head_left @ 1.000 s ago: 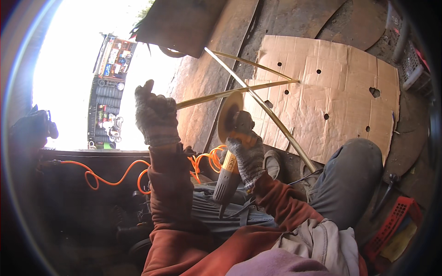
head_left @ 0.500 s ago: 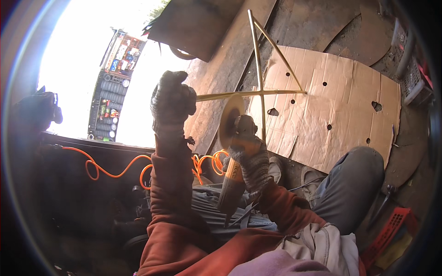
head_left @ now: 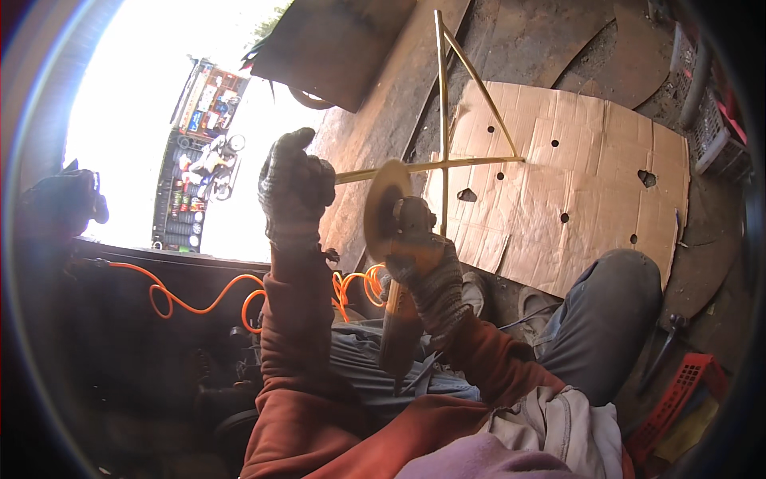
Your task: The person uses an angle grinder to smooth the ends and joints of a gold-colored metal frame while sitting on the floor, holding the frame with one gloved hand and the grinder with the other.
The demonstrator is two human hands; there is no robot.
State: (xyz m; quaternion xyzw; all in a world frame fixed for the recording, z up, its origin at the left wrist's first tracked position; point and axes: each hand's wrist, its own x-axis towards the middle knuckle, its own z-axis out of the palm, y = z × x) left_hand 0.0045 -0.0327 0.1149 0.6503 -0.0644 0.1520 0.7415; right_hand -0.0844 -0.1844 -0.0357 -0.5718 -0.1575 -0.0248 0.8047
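Observation:
My left hand (head_left: 296, 185), in a grey knitted glove, is closed round the left end of a gold-coloured metal bar frame (head_left: 444, 104). Thin bars form a crossed, triangular shape that reaches away from me. In my gloved right hand (head_left: 437, 286) is an orange angle grinder (head_left: 398, 323), gripped near its head. Its round disc (head_left: 377, 198) stands upright right at the crossbar, a short way from my left fist. Whether disc and bar touch, I cannot tell.
A flattened cardboard sheet (head_left: 590, 184) with holes lies on the floor beneath the frame. An orange hose (head_left: 209, 302) coils at the left. Grey crates (head_left: 722, 140) stand far right, a red crate (head_left: 678, 403) near right. Outside, a motorcycle (head_left: 214, 164) shows beside a loaded truck (head_left: 167, 211).
The grinder has shifted left along the crossbar, closer to my left hand. The frame and cardboard sit slightly further left in view. A motorcycle has appeared outside.

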